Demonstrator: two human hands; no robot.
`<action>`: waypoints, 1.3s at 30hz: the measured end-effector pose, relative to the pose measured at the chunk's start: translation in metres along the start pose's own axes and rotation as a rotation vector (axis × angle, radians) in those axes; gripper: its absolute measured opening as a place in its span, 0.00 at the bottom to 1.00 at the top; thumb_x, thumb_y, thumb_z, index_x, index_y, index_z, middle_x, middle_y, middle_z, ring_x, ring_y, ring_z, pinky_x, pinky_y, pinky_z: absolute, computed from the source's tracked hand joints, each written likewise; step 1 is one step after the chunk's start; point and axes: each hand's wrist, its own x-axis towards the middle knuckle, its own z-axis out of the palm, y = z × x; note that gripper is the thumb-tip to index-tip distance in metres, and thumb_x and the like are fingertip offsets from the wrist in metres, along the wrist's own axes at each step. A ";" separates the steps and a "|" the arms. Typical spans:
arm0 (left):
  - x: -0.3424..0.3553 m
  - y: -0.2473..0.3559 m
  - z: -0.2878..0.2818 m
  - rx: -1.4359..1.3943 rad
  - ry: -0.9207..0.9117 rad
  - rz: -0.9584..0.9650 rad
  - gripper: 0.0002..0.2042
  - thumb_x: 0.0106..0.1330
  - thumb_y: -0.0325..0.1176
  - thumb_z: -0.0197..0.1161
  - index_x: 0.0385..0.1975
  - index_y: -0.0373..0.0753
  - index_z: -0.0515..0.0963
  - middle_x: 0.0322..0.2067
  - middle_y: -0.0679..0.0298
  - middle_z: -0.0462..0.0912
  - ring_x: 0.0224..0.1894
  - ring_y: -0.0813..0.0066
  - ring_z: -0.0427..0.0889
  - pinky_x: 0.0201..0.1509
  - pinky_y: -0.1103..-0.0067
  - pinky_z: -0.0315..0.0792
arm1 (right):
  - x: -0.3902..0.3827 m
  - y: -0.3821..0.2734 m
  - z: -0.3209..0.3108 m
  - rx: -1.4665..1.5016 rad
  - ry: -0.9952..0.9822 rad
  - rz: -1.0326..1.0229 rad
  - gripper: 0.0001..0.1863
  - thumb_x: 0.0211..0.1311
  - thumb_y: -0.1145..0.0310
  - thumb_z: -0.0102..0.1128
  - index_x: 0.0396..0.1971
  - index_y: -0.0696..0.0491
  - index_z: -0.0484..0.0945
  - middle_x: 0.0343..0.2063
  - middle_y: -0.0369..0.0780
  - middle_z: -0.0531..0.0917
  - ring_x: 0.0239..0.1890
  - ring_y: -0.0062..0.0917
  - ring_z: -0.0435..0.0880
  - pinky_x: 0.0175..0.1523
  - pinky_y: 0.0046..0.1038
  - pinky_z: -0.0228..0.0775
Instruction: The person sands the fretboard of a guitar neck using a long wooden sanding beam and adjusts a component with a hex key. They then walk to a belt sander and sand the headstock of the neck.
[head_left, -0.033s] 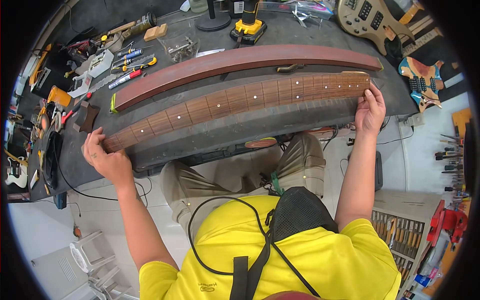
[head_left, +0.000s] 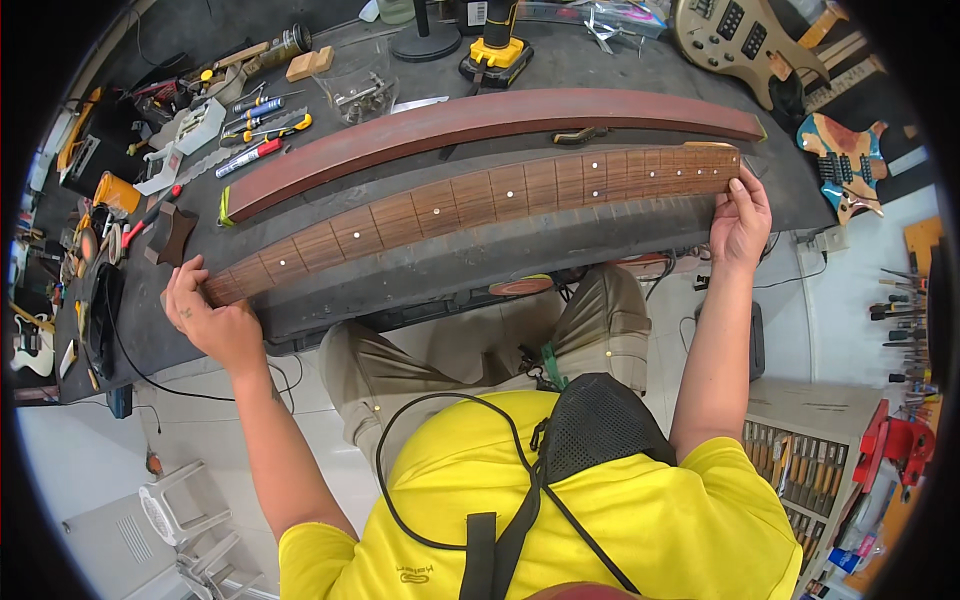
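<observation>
A long brown guitar fretboard with pale dot inlays and lines across it spans the front of the dark workbench. My left hand grips its left end, thumb on the near side and fingers bent around the tip. At the opposite end my right hand pinches the near corner between thumb and fingers. A paler strip shows along the far edge by the right end. Just behind the fretboard lies a long reddish-brown beam with yellow-green ends. The fisheye view makes both look curved.
A dark notched block sits beyond my left hand. Screwdrivers, a red-and-white marker and a yellow cutter lie at the left. Behind the beam stands a yellow-black power tool. Two guitar bodies, one bare-wood, one blue-patterned, are at right.
The left end of the fretboard and my left hand have shifted very slightly to the left. My right hand keeps its place.
</observation>
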 end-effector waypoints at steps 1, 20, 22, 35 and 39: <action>0.000 0.000 0.000 0.005 0.002 0.000 0.22 0.54 0.15 0.68 0.50 0.39 0.78 0.58 0.65 0.89 0.71 0.51 0.77 0.77 0.59 0.67 | 0.000 0.000 0.000 -0.001 -0.021 -0.003 0.16 0.77 0.83 0.63 0.61 0.66 0.81 0.62 0.51 0.87 0.63 0.34 0.88 0.72 0.36 0.81; -0.002 0.000 -0.001 -0.032 -0.025 -0.044 0.24 0.54 0.14 0.67 0.51 0.40 0.79 0.57 0.66 0.90 0.72 0.53 0.77 0.78 0.60 0.66 | -0.003 -0.003 0.009 -0.051 -0.025 -0.007 0.16 0.78 0.80 0.64 0.61 0.66 0.83 0.58 0.48 0.89 0.59 0.33 0.89 0.67 0.35 0.83; -0.002 0.001 -0.002 -0.032 -0.030 -0.048 0.24 0.53 0.13 0.67 0.51 0.40 0.79 0.57 0.66 0.90 0.72 0.53 0.77 0.78 0.60 0.66 | -0.004 -0.004 0.011 -0.053 -0.031 -0.002 0.16 0.78 0.80 0.64 0.61 0.67 0.82 0.59 0.49 0.89 0.60 0.34 0.89 0.68 0.35 0.82; 0.001 -0.001 0.000 -0.037 0.012 -0.028 0.21 0.52 0.19 0.71 0.49 0.42 0.84 0.54 0.67 0.92 0.69 0.53 0.83 0.76 0.60 0.68 | 0.003 0.000 -0.006 -0.097 -0.023 0.029 0.17 0.78 0.80 0.62 0.63 0.67 0.82 0.65 0.51 0.87 0.63 0.34 0.89 0.67 0.34 0.83; -0.001 0.000 0.000 -0.064 0.006 -0.072 0.23 0.50 0.19 0.74 0.49 0.43 0.84 0.53 0.68 0.92 0.69 0.54 0.83 0.76 0.59 0.68 | 0.007 -0.001 -0.011 -0.128 -0.004 0.057 0.19 0.80 0.79 0.61 0.65 0.67 0.81 0.65 0.50 0.87 0.62 0.32 0.89 0.65 0.32 0.83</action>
